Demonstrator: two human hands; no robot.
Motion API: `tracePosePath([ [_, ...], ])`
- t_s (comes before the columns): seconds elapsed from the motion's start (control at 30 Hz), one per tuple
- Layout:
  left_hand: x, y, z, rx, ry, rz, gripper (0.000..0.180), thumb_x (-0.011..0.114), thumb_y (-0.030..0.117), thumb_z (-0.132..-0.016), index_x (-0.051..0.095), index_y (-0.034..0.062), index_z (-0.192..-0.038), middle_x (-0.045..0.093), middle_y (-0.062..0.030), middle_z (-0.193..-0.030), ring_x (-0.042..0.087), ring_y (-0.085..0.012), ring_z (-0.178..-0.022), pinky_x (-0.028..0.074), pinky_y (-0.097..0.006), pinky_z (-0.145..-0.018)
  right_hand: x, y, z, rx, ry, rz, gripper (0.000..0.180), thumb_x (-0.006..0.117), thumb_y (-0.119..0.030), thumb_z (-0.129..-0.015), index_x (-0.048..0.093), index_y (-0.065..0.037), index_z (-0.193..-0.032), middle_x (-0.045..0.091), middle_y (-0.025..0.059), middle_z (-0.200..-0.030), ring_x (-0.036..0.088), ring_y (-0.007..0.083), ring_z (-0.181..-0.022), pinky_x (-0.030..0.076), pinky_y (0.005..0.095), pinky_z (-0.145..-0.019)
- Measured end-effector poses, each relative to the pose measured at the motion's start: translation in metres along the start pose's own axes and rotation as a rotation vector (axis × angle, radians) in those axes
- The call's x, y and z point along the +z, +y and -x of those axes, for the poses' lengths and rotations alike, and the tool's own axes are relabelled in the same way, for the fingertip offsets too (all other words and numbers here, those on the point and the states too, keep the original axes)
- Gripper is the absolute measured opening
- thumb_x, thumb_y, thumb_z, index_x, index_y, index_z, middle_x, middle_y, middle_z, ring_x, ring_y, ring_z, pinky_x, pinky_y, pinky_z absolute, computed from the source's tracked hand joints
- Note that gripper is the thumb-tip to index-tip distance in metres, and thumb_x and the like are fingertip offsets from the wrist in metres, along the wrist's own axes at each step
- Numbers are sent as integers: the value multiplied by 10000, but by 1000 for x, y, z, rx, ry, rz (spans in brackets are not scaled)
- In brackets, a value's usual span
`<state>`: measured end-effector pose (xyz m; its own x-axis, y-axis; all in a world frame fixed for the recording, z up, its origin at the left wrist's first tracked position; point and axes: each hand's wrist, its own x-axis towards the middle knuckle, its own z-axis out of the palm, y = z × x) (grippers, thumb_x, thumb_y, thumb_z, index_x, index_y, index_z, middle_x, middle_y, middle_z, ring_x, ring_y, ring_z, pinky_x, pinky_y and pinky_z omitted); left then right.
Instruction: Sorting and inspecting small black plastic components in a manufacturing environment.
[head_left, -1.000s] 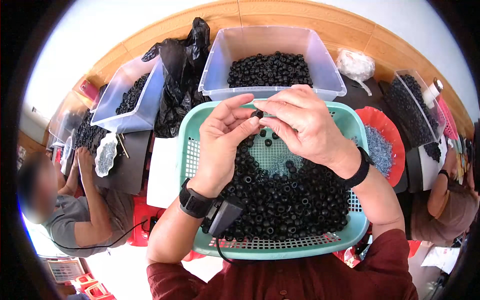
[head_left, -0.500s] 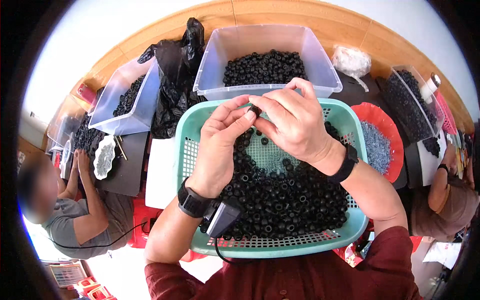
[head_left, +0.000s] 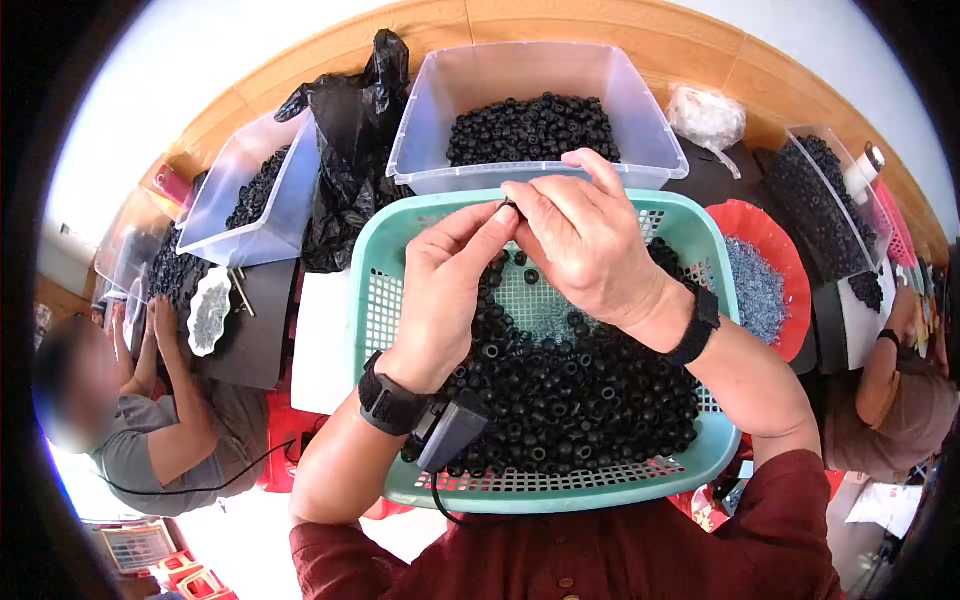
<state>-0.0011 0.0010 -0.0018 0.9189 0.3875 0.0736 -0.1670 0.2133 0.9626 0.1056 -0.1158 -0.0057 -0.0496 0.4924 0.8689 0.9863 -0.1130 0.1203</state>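
Over the far part of a green plastic basket point(head_left: 545, 497), my two hands meet at a small black ring-like part point(head_left: 509, 206). My left hand point(head_left: 447, 280) pinches it between thumb and forefinger. The fingers of my right hand point(head_left: 595, 245) close in on the same part from the other side and cover much of it. Below them, many small round black parts with holes point(head_left: 560, 410) fill the near side of the basket. Some small bluish bits point(head_left: 555, 322) lie on the basket's bare mesh bottom.
Beyond the basket stands a clear bin point(head_left: 535, 178) of black parts, beside a black plastic bag point(head_left: 345, 150). At right is a red dish point(head_left: 790, 270) of blue-grey bits. Co-workers sit at left point(head_left: 180, 440) and right point(head_left: 900, 400). A cable hangs from my left wrist device point(head_left: 452, 435).
My fingers have closed further around the black part, so less of it shows. The right hand has turned slightly; both hands stay in nearly the same place.
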Motion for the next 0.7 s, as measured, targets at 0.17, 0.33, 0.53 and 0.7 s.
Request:
tracePosePath([
  [0.17,-4,-3,-2,-24,-34,-8,241,527,199,-953,629,35,-1097,652,-9,-962,584,-77,-873,440,-240,-789,-8,-5,-3,33,-80,141,339,764,-120,-682,631,-30,-981,574,9,-778,584,151,-667,427,424,-848],
  [0.33,-4,-4,-2,-8,-45,-10,241,519,195,-957,620,42,-1113,649,-6,-956,587,-77,-862,445,-243,-779,-9,-5,-4,16,-70,152,313,755,-139,-696,636,-41,-968,571,-2,-776,576,138,-658,413,420,-857],
  [0.53,-2,-4,-1,-15,-32,87,227,578,196,-921,651,50,-1080,653,25,-951,557,-38,-841,400,-201,-726,-14,-5,-8,65,-68,79,313,756,-137,-676,644,-64,-958,587,-8,-798,580,139,-672,387,411,-874],
  [0.7,-3,-3,0,16,-66,139,220,576,196,-922,654,53,-1070,652,17,-950,544,-37,-816,402,-205,-726,-20,-6,-14,123,-80,-16,330,754,-143,-665,649,-83,-972,609,-9,-834,593,144,-717,384,391,-862],
])
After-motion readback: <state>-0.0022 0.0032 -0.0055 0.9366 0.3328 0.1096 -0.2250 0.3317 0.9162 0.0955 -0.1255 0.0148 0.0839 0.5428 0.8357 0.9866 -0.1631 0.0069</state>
